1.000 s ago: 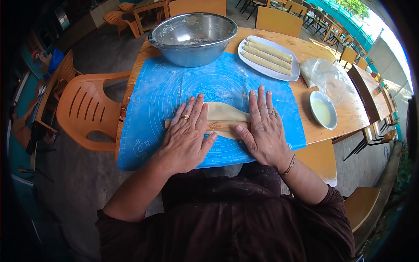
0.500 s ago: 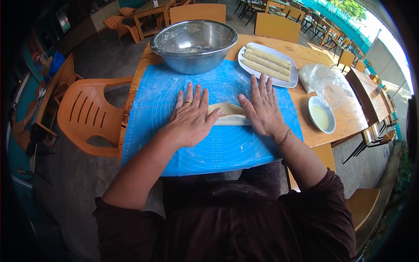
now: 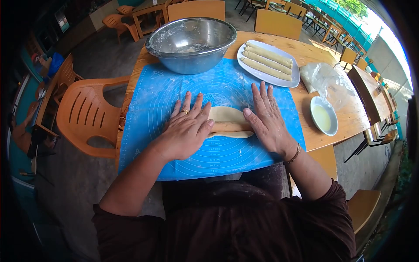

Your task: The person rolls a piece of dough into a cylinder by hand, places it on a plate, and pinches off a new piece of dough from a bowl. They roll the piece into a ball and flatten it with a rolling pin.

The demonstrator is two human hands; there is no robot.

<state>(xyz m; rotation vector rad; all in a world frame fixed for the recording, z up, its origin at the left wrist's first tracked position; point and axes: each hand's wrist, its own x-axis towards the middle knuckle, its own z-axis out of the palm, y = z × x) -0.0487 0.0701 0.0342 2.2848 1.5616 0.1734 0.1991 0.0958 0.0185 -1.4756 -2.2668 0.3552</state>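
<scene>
A piece of flattened dough [image 3: 226, 114] lies on the blue silicone mat [image 3: 174, 168], with a thin wooden rolling pin [image 3: 231, 127] across it. Dough shows on both the far and near sides of the pin. My left hand [image 3: 187, 127] rests flat over the pin's left end, fingers spread, a ring on one finger. Over the right end lies my right hand [image 3: 267, 118], palm down with the fingers stretched forward. Both hands cover the pin's ends. White flour marks the mat.
A large steel bowl [image 3: 192, 62] stands at the mat's far edge. Beside it, a white plate [image 3: 296, 80] bears several rolled dough sticks [image 3: 267, 66]. At the right are a plastic bag [image 3: 325, 81] and a small bowl of pale liquid [image 3: 322, 118]. An orange chair [image 3: 87, 114] stands left.
Both my hands have moved toward me, the rolling pin beneath them. More of the dough's far part now shows beyond the pin.
</scene>
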